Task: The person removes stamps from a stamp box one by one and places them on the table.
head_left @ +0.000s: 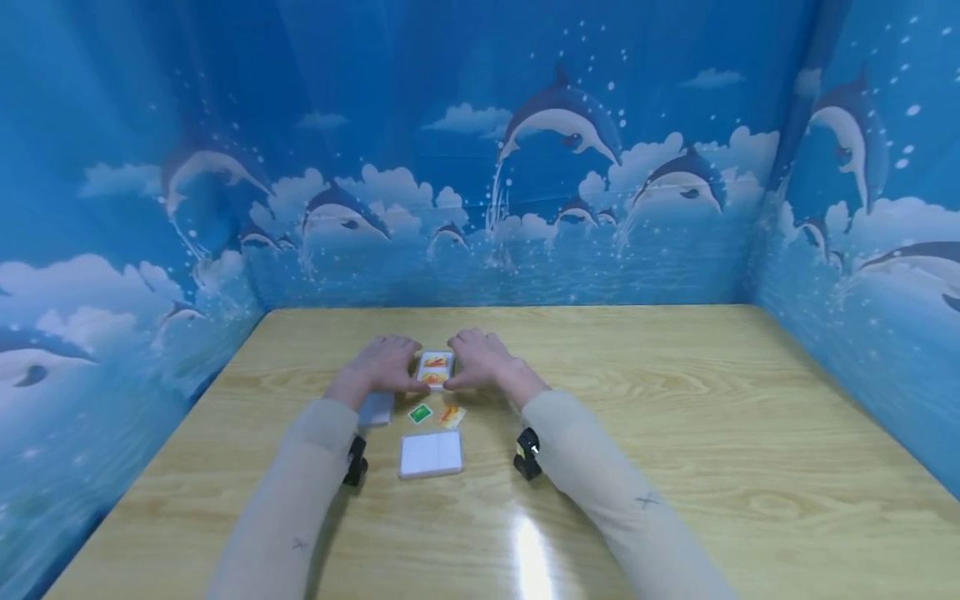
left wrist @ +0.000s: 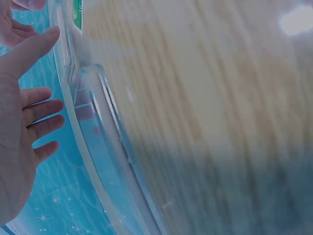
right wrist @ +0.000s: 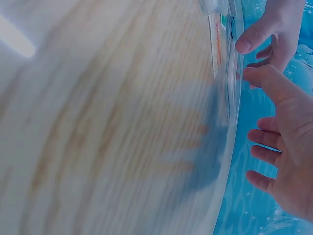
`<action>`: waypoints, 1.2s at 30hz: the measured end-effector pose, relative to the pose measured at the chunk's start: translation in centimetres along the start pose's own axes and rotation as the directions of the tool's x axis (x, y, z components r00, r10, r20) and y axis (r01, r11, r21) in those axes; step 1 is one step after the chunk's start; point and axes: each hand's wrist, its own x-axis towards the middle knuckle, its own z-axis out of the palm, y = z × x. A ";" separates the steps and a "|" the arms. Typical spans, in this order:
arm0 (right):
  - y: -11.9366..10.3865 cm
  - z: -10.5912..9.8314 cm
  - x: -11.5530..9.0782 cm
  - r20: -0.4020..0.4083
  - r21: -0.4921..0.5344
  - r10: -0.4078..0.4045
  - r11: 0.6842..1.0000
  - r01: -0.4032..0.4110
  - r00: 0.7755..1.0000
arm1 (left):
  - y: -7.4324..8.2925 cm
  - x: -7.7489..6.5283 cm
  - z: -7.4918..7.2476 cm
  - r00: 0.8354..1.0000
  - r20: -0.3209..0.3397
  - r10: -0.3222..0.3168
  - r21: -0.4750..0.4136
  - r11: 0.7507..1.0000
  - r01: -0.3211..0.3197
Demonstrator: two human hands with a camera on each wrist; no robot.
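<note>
A flat clear case (head_left: 435, 370) with two orange-and-yellow food pictures lies between my two hands at the far part of the table. My left hand (head_left: 388, 364) is at its left side, thumb tip right at the near corner. On the other side my right hand (head_left: 480, 360) mirrors it, thumb by the near right corner. Both wrist views show the fingers loosely spread and relaxed, with the left thumb (left wrist: 46, 41) and right thumb (right wrist: 266, 78) close to the case's edge. A green card (head_left: 420, 413) and a food-picture card (head_left: 452, 416) lie just nearer.
A clear case of white cards (head_left: 431, 454) lies flat between my forearms. Another clear case (head_left: 377, 409) sits beside my left wrist, partly covered by it. The wooden table (head_left: 675, 433) meets a blue dolphin-print curtain (head_left: 420, 275) at its back and sides.
</note>
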 end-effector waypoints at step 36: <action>-0.9 0.7 0.9 0.130 0.046 0.011 0.999 -0.017 0.992 | 0.5 0.6 0.6 0.999 0.045 -0.011 -0.004 1.000 0.011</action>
